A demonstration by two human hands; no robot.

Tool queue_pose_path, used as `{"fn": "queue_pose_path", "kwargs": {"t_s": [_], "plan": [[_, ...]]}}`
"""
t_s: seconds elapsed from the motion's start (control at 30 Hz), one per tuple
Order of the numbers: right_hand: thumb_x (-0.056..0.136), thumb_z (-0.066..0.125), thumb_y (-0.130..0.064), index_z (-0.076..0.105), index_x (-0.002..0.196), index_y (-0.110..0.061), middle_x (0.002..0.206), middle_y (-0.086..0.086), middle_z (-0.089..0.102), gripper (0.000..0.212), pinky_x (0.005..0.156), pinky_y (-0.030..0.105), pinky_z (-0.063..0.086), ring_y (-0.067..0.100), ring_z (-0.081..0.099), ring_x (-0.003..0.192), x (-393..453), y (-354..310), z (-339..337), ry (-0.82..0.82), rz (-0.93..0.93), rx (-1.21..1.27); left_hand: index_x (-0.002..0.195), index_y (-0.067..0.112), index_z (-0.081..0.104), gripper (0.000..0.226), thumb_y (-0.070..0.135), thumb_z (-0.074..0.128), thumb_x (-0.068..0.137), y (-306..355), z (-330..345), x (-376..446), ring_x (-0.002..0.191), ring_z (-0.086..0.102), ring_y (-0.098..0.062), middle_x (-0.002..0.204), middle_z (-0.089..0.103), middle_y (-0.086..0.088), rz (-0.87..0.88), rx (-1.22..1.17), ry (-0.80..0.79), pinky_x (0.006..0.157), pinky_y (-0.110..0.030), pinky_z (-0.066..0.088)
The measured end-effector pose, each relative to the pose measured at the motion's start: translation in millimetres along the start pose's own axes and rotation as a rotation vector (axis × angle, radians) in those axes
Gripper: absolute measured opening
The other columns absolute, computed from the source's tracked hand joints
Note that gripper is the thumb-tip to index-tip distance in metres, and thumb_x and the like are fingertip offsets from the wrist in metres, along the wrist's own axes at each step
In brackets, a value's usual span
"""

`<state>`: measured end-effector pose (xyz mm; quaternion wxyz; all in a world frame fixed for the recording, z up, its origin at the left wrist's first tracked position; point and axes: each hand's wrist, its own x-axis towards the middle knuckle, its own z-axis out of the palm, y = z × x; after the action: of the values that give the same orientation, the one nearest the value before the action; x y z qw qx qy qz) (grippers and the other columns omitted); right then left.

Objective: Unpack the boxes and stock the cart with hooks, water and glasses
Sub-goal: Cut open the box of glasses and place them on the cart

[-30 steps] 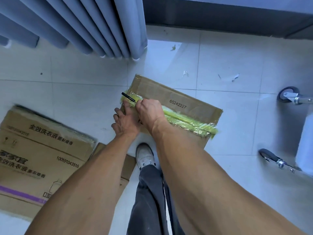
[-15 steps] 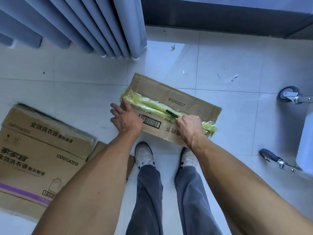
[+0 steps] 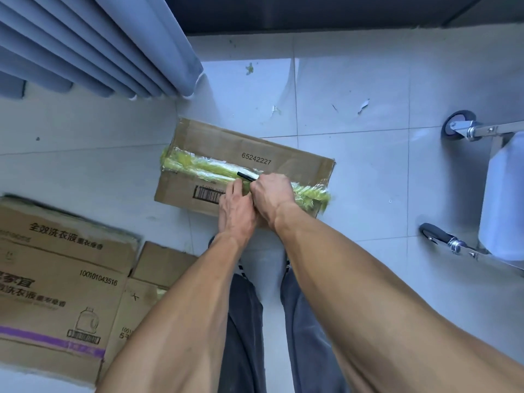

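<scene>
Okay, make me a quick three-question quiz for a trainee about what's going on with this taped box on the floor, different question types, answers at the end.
1. True or false: the right hand holds a black tool against the green tape on the box.
2. Multiple choice: where is the left hand? A) on the big printed box B) on the taped box beside the right hand C) on the cart
3. Short answer: which printed number shows on the taped box's top?

Key:
1. True.
2. B. It rests near the barcode; the big printed box and the cart are untouched.
3. 65242227.
</scene>
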<state>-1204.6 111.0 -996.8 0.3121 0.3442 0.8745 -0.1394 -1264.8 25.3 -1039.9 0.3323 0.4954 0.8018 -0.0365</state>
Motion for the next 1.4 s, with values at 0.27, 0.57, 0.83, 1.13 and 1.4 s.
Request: {"fn": "queue_pose_path", "kwargs": {"t_s": [0.27, 0.57, 0.83, 1.13, 1.4], "plan": [[0.095, 0.052, -0.006, 0.070, 0.094, -0.018, 0.075, -0.004, 0.055, 0.022, 0.050, 0.026, 0.044, 0.019, 0.067, 0.076, -20.3, 34.5, 12.7, -0.100, -0.059, -0.118, 0.136, 0.021, 0.045, 0.055, 0.011, 0.059, 0.084, 25.4, -7.4, 7.8, 0.130, 0.031, -0.031, 0.149, 0.030, -0.010, -0.139, 0.088, -0.115, 0.097, -0.047, 0.044], [0.090, 0.052, -0.006, 0.062, 0.082, -0.020, 0.075, -0.003, 0.053, 0.019, 0.040, 0.024, 0.034, 0.021, 0.061, 0.068, -26.6, 53.1, 3.1, -0.098, -0.019, -0.002, 0.122, 0.017, 0.050, 0.027, 0.023, 0.051, 0.096, 63.1, -0.4, 14.2, 0.141, 0.019, -0.042, 0.150, 0.023, -0.009, -0.312, 0.077, -0.190, 0.096, -0.054, 0.047], [0.093, 0.046, -0.005, 0.066, 0.095, -0.017, 0.082, 0.002, 0.064, 0.023, 0.063, 0.029, 0.048, 0.024, 0.067, 0.083, -55.3, 80.6, 30.6, 0.005, 0.031, 0.205, 0.124, 0.014, 0.044, 0.029, 0.018, 0.052, 0.097, 63.6, -17.2, 29.5, 0.112, 0.053, -0.035, 0.123, 0.049, -0.013, -0.193, 0.326, -0.240, 0.092, -0.046, 0.047], [0.091, 0.044, -0.001, 0.054, 0.097, -0.014, 0.059, 0.001, 0.039, 0.018, 0.057, 0.029, 0.034, 0.020, 0.043, 0.054, -90.3, 99.6, 56.1, 0.085, 0.307, 0.419, 0.138, 0.007, 0.031, 0.045, -0.002, 0.033, 0.094, 67.1, 6.1, 7.1, 0.097, 0.053, -0.031, 0.104, 0.055, -0.016, -0.192, 0.219, -0.188, 0.084, -0.043, 0.046], [0.092, 0.047, -0.001, 0.056, 0.101, -0.009, 0.066, 0.006, 0.043, 0.015, 0.062, 0.030, 0.033, 0.028, 0.046, 0.064, -82.5, 88.3, 47.0, 0.106, 0.162, 0.382, 0.121, 0.017, 0.051, 0.035, 0.006, 0.049, 0.088, 70.1, 12.7, -7.1, 0.102, 0.041, -0.025, 0.112, 0.042, -0.009, -0.023, 0.239, -0.117, 0.085, -0.038, 0.038]]}}
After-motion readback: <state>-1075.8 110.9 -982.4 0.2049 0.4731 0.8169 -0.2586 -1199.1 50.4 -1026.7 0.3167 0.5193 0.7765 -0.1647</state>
